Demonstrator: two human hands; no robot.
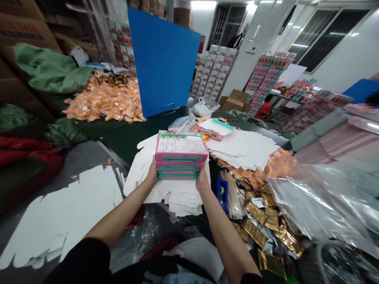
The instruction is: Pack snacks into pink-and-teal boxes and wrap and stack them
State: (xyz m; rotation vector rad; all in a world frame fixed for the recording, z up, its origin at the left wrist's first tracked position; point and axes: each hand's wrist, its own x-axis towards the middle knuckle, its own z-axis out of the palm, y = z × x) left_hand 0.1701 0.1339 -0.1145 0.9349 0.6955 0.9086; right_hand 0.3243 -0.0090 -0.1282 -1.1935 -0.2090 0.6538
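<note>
A stack of several pink and teal printed boxes is held between my two hands, above flat white card blanks. My left hand is pressed against the stack's left end, and my right hand against its right end. The fingers of both hands are partly hidden by the boxes. Below the stack, the edges of more white card blanks fan toward me. A blue tape dispenser stands just right of my right hand, beside a bundle of thin pale sticks.
Gold-wrapped packets and a clear plastic bag lie at the right. Orange packets are heaped at the back left, by an upright blue panel. More white blanks lie at the left. Stacked boxes line the wall.
</note>
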